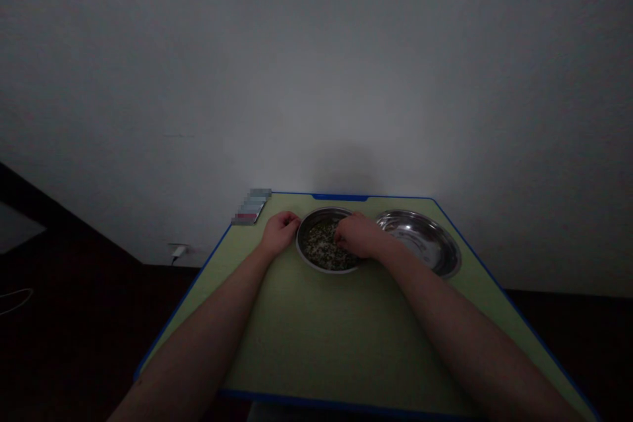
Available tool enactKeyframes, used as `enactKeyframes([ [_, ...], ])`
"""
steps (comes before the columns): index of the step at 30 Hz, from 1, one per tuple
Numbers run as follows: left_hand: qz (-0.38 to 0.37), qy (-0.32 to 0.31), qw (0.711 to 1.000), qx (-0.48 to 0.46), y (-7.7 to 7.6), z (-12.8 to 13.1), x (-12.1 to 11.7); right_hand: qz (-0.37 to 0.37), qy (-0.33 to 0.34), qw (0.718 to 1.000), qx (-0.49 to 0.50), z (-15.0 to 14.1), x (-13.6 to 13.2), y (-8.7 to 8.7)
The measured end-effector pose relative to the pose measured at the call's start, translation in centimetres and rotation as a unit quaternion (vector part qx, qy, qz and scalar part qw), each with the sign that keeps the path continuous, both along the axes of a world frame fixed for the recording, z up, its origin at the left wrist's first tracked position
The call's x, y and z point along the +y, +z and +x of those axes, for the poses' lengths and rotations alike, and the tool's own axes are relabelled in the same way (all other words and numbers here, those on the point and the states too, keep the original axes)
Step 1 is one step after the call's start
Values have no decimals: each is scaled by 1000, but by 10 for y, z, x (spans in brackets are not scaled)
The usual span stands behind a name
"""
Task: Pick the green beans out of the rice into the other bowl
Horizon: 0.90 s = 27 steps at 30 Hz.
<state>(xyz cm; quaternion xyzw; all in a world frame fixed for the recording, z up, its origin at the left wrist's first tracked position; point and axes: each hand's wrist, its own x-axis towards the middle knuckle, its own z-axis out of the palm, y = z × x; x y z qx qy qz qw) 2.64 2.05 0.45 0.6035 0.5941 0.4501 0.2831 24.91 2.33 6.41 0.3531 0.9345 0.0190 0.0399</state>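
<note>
A steel bowl (305,256) holding a mix of small dark and pale grains stands at the far middle of the green table (316,336). My left hand (279,231) rests curled against the bowl's left rim. My right hand (357,236) reaches into the bowl from the right, its fingers bent down into the grains; what they pinch is hidden. An empty steel bowl (420,241) sits just right of the first one.
The table has a blue edge and stands against a pale wall. A blurred, pixelated patch (251,207) lies at the table's far left corner. A white plug and cable (178,252) sit at the wall's foot on the dark floor to the left.
</note>
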Motion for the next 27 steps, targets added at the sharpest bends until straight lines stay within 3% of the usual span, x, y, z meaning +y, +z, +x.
enactKeyframes([
  [10, 11, 2, 1000, 10, -2, 0, 2, -6, 16, 1000, -10, -5, 1, -1],
  [27, 8, 3, 1000, 26, 0, 0, 1, -45, 16, 995, 86, 19, -1, 14],
])
